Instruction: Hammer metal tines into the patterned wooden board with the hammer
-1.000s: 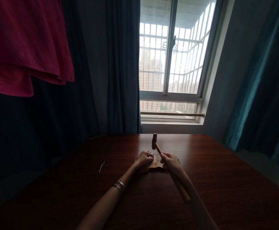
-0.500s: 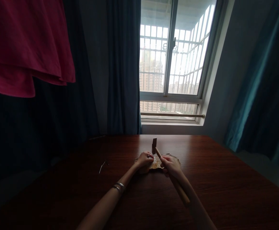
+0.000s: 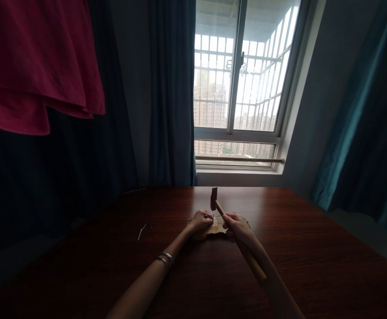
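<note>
My right hand (image 3: 240, 229) is wrapped round the wooden handle of a hammer (image 3: 214, 199). The hammer's dark head is raised above my left fingertips, and its handle runs back under my right forearm. A thin upright nail (image 3: 213, 217) is pinched in my left hand (image 3: 200, 220), its point toward a spotted tan board (image 3: 218, 225). Whether the nail has entered the board is too small to tell. The board lies on the table between both hands, with a wavy front edge; its two ends are partly hidden by my hands.
A brown wooden table (image 3: 166, 274) spreads beneath everything. Left of my hands lies a thin bent metal piece (image 3: 142, 230). Beyond the table are a barred window (image 3: 229, 131) and blue curtains (image 3: 171, 97). Pink cloth (image 3: 40, 66) hangs at the upper left.
The hammer head has risen a little away from the nail, and its handle end has shifted slightly right. My left hand stays almost in place.
</note>
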Motion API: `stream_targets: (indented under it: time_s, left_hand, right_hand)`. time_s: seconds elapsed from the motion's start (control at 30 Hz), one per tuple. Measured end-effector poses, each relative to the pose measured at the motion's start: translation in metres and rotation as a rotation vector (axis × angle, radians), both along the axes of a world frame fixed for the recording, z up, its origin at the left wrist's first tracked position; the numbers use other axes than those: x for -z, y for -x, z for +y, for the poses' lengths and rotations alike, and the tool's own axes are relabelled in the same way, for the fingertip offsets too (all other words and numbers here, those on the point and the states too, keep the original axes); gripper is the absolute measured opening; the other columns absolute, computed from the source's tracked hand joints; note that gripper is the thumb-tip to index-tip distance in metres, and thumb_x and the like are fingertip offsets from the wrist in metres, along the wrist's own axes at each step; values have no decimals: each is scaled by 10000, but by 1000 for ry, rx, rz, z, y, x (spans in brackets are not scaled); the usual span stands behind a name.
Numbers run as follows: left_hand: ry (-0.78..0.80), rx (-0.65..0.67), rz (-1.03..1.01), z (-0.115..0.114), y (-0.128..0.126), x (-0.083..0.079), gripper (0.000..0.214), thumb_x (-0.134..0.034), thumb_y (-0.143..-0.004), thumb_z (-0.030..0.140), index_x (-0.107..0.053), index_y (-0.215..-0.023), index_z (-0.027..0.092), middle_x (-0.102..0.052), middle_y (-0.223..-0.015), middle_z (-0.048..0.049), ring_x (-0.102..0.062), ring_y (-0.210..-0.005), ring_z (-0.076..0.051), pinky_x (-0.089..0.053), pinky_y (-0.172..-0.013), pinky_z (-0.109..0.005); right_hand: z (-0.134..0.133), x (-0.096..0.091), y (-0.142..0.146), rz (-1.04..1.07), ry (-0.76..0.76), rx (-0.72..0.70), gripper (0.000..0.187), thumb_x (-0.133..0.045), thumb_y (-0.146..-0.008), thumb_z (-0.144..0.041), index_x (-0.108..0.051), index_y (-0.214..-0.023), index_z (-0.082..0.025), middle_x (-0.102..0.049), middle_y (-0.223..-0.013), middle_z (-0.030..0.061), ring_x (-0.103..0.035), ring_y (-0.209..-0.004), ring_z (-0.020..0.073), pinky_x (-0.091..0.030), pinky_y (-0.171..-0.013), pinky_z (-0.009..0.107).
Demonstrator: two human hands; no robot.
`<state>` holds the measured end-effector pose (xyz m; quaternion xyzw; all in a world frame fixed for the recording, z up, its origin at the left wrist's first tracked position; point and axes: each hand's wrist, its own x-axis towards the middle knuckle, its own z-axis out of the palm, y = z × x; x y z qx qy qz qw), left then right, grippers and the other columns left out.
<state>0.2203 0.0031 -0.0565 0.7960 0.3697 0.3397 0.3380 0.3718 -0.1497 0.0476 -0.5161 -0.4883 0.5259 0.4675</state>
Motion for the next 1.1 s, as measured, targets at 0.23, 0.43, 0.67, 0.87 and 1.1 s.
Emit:
stream_targets:
  time_s: [0.23,0.43,0.67,0.87,1.1]
  left_hand:
    - [9,-26,11,-2,0,-1,153,-631,-635,247,-719,-718,154,-667,-863,-36,-606,-797,-165,-451,-725,-225]
    - [-11,-8,8,-1,1,0,154,-633,-637,257,-717,-715,154,-668,-855,-37,-605,-803,-167,-448,-730,-223]
    - [-16,-25,25,-1,1,0,155,-631,-642,258,-715,-719,152,-668,-853,-39,-607,-807,-173,-448,-745,-234]
    - [-27,-21,8,1,1,3,184,-634,-637,272,-720,-744,150,-665,-871,-38,-607,-804,-174,-444,-746,-238]
    - [-26,-5,1,3,1,6,178,-627,-643,269,-720,-733,147,-658,-844,-39,-605,-783,-170,-445,-720,-238]
  right_hand:
    - [3,11,1,2,17,9,283,-534,-728,-461,-512,-780,-184,-475,-568,-62,-370,-318,41,-270,-293,179]
    - [3,15,-2,40,-2,47,285,-527,-728,-464,-500,-783,-186,-471,-596,-59,-376,-329,38,-274,-283,173]
    - [5,19,-2,31,55,66,287,-532,-719,-458,-496,-816,-190,-472,-577,-66,-360,-316,41,-275,-276,179]
    - [4,10,-3,61,-61,100,270,-524,-729,-439,-484,-830,-193,-439,-583,-73,-361,-321,40,-263,-269,168]
    - [4,7,-3,-44,25,49,235,-521,-744,-409,-487,-733,-177,-466,-563,-58,-373,-308,40,-266,-277,171]
